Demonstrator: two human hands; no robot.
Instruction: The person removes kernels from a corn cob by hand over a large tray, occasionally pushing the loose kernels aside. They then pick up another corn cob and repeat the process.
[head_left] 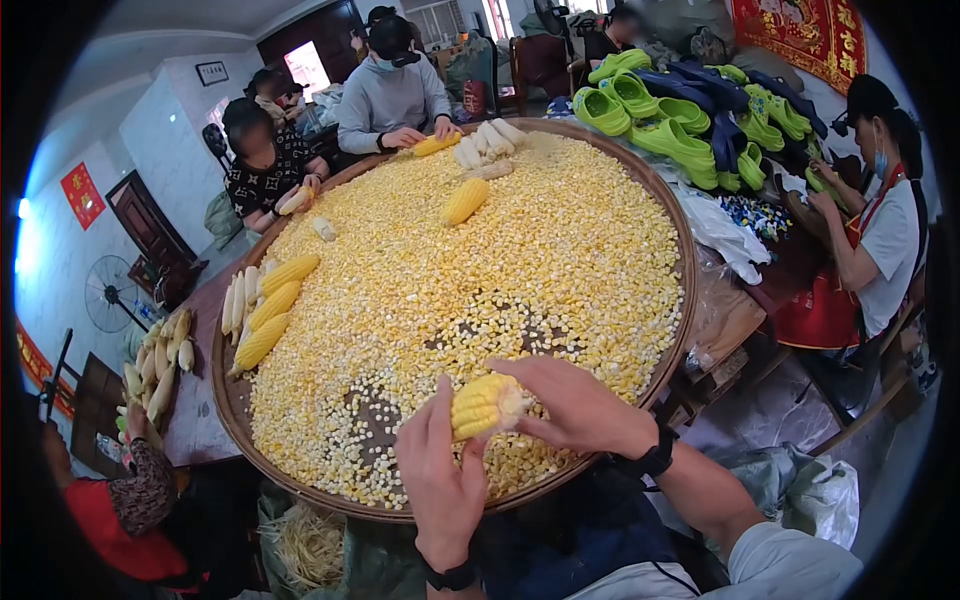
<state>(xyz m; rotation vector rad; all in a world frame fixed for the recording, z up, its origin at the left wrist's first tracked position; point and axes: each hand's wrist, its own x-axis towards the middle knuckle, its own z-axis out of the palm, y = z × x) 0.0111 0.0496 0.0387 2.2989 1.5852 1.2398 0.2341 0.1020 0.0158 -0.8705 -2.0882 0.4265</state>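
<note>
Between my two hands is a yellow corn cob (pixel 482 406), with its pale broken end facing right. My left hand (pixel 440 470) is wrapped around its left side and underside. At the cob's right end, my right hand (pixel 575 405) grips with fingers above and thumb below. Both hands are over the near edge of a large round tray (pixel 690 300) spread with loose kernels (pixel 400 230). One whole yellow cob (pixel 464 201) lies on the kernels near the middle, and several more yellow cobs (pixel 275 305) rest at the tray's left rim.
Stripped cobs (pixel 490 140) are piled at the far rim. Two people work at the tray's far left side. Corn in husks (pixel 160 360) lies on the left table. Green clogs (pixel 680 140) are heaped at the right, near a seated person. A sack of husk strands (pixel 310 545) stands below.
</note>
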